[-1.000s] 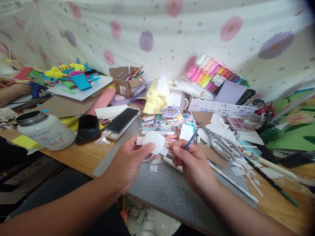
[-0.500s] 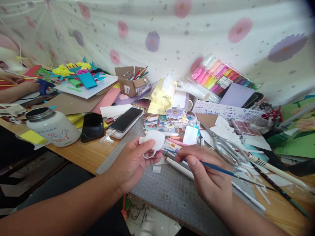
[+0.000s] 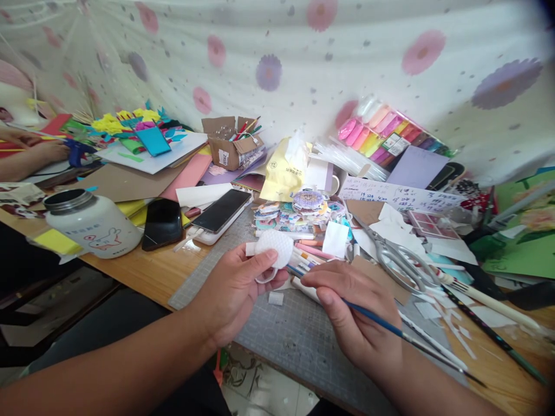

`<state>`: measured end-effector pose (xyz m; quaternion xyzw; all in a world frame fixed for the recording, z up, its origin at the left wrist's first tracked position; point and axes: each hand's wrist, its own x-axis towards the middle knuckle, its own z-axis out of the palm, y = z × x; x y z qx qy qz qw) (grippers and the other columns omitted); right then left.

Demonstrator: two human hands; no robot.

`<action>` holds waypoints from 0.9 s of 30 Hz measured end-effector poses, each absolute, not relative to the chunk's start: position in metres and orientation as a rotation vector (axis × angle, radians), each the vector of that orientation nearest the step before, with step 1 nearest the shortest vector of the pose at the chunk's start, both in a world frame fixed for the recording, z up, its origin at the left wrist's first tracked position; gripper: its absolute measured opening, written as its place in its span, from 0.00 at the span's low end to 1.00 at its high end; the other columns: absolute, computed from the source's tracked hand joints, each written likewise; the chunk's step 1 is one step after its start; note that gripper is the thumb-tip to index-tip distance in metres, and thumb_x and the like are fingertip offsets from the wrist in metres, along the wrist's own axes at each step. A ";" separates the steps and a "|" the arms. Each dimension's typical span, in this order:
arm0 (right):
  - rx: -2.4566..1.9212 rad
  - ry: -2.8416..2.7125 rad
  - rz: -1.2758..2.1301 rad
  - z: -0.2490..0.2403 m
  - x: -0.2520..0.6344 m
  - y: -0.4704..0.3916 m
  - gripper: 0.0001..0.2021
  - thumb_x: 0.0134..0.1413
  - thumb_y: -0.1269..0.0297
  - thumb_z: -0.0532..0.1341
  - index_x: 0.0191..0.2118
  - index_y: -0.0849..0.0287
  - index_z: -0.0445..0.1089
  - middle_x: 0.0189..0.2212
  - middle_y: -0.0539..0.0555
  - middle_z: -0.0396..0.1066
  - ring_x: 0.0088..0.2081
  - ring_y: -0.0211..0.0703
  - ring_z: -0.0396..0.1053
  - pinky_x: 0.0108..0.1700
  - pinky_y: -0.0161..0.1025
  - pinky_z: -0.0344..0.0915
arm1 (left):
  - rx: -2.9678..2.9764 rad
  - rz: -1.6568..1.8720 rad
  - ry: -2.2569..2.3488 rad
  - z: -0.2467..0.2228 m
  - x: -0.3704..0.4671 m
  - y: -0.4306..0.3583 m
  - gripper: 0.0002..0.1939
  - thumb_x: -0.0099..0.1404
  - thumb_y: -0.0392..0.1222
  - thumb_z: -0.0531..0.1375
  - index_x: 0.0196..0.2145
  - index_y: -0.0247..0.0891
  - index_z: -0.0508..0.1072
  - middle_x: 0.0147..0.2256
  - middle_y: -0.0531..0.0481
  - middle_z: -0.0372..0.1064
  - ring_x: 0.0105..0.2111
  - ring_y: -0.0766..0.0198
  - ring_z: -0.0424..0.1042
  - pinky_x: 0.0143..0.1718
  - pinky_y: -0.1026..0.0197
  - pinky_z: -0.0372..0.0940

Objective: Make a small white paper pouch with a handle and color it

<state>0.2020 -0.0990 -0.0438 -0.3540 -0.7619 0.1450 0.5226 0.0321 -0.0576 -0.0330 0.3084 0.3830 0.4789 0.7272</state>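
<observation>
In my left hand [image 3: 243,286] is a small white rounded piece [image 3: 274,245] with a dimpled texture, pinched between thumb and fingers. A short tab sticks out on its left and a thin white loop curves below it. My right hand [image 3: 358,309] is closed around a slim paintbrush [image 3: 377,318] with a blue handle. The brush's bristles point down to the lower right, while the handle's end comes up beside the white piece; I cannot tell if they touch. Under both hands lies a grey cutting mat [image 3: 286,341] with a small white roll [image 3: 276,298] on it.
Large scissors [image 3: 396,260] and paper scraps lie on the right. Behind my hands sits a stack of paper cutouts [image 3: 295,211]. Leftward are a phone [image 3: 223,209], a dark phone-like object [image 3: 162,224] and an open white jar [image 3: 93,222]. Another person's hand [image 3: 47,150] is at far left.
My right hand has shifted slightly left, and the brush now slopes more steeply, its bristles lower. The white piece in my left hand has barely moved. A brown cardboard piece shows more behind my right hand.
</observation>
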 end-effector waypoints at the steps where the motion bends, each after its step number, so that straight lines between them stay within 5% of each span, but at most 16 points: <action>1: -0.834 -1.833 0.345 -0.045 0.202 -0.099 0.12 0.53 0.77 0.57 0.42 0.58 0.71 0.34 0.55 0.74 0.36 0.43 0.71 0.38 0.39 0.68 | 0.682 1.056 0.849 -0.033 0.032 -0.058 0.05 0.56 0.34 0.64 0.33 0.38 0.75 0.32 0.52 0.73 0.30 0.66 0.70 0.34 0.63 0.68; 13: -0.778 -1.887 0.362 -0.045 0.199 -0.094 0.15 0.54 0.77 0.56 0.45 0.56 0.70 0.35 0.56 0.75 0.37 0.45 0.71 0.39 0.41 0.69 | 0.701 1.083 0.903 -0.034 0.033 -0.057 0.04 0.55 0.35 0.64 0.31 0.38 0.75 0.31 0.52 0.71 0.29 0.67 0.68 0.34 0.62 0.68; 20: -0.854 -1.455 0.385 -0.054 0.207 -0.095 0.11 0.59 0.70 0.53 0.37 0.54 0.73 0.27 0.52 0.71 0.31 0.42 0.70 0.36 0.42 0.66 | 0.945 1.083 0.949 -0.034 0.027 -0.047 0.06 0.54 0.35 0.64 0.32 0.39 0.74 0.34 0.49 0.72 0.32 0.62 0.69 0.31 0.63 0.66; 24: -0.994 -1.253 0.714 -0.061 0.204 -0.081 0.10 0.61 0.63 0.54 0.44 0.54 0.71 0.34 0.53 0.73 0.34 0.42 0.70 0.37 0.42 0.68 | 1.182 0.928 0.941 -0.034 0.021 -0.045 0.10 0.55 0.37 0.63 0.37 0.38 0.74 0.34 0.49 0.73 0.34 0.60 0.70 0.33 0.61 0.65; 27: -0.995 -1.280 1.027 -0.063 0.201 -0.074 0.08 0.55 0.60 0.60 0.38 0.56 0.71 0.38 0.54 0.72 0.35 0.41 0.70 0.37 0.41 0.68 | 1.368 0.814 0.964 -0.033 0.019 -0.044 0.06 0.55 0.38 0.62 0.33 0.37 0.73 0.30 0.52 0.71 0.30 0.64 0.68 0.31 0.64 0.61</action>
